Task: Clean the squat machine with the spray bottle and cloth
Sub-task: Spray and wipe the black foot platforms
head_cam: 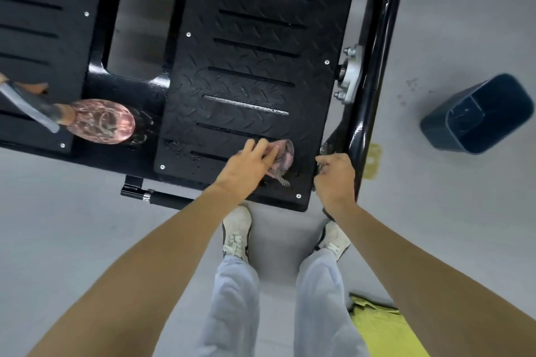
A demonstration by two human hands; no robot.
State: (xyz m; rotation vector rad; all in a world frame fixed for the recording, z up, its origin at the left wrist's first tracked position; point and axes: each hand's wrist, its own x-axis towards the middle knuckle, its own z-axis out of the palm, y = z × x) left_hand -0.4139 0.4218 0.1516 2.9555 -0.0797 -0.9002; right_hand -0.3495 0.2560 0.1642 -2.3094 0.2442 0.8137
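On the machine, the bottle sits at left, the left hand presses the cloth with loose fingers, apparently wiping the near edge, and the right hand curls by the frame, hold unclear; next, probably strokes farther up.

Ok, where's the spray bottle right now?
In the head view the spray bottle sits at the left, on the black squat machine between the two foot plates, well left of the left hand on the cloth.
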